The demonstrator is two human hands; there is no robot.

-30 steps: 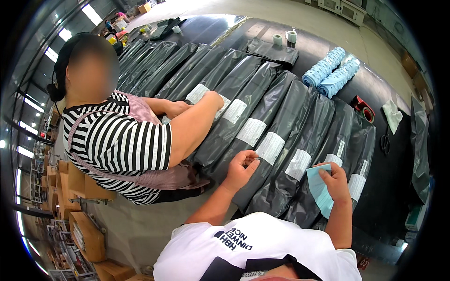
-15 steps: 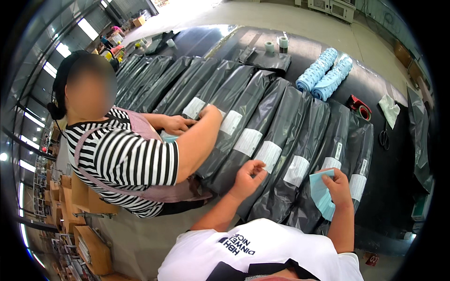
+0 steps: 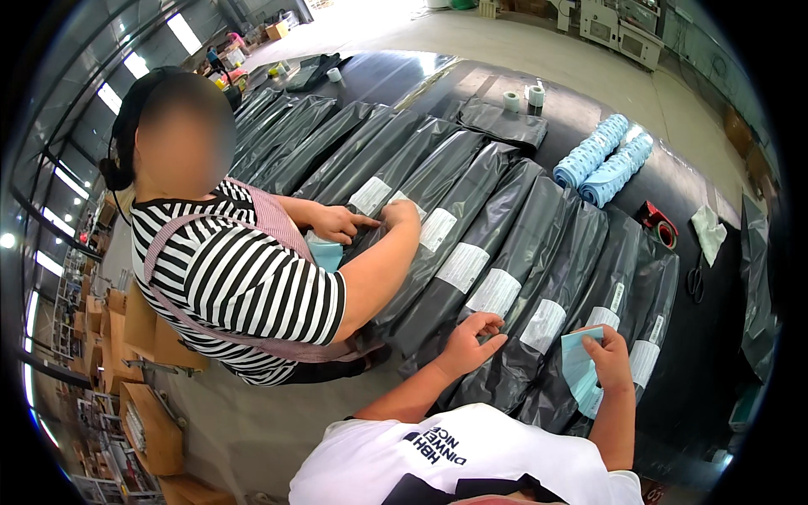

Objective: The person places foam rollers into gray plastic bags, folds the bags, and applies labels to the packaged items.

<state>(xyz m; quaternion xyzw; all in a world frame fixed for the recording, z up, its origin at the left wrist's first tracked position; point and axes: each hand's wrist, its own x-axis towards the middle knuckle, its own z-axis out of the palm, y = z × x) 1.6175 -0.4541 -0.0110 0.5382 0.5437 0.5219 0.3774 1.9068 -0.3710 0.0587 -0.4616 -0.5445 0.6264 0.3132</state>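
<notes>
Several long black plastic-wrapped packages lie side by side on the table, most bearing a white label. My left hand [image 3: 471, 346] rests at the near end of one black package [image 3: 526, 244], just below its white label [image 3: 494, 292]. Thumb and fingers stand apart there, with nothing visible between them. In my right hand [image 3: 609, 358] a folded light-blue sheet [image 3: 578, 366] is pinched between thumb and fingers, hanging over the packages to the right. Another white label [image 3: 543, 326] sits on the package between my hands.
To my left, a person in a striped shirt [image 3: 252, 269] has both hands on a package, by another light-blue sheet [image 3: 325, 251]. Beyond the packages are two blue rolls [image 3: 619, 172], tape rolls [image 3: 512, 102] and a red tape dispenser [image 3: 656, 224]. Scissors [image 3: 695, 282] lie at right, near a white cloth [image 3: 709, 234].
The whole view has shifted slightly. My left hand has drawn a little toward me from the label's lower edge, its fingers spreading. My right hand still holds the light-blue sheet.
</notes>
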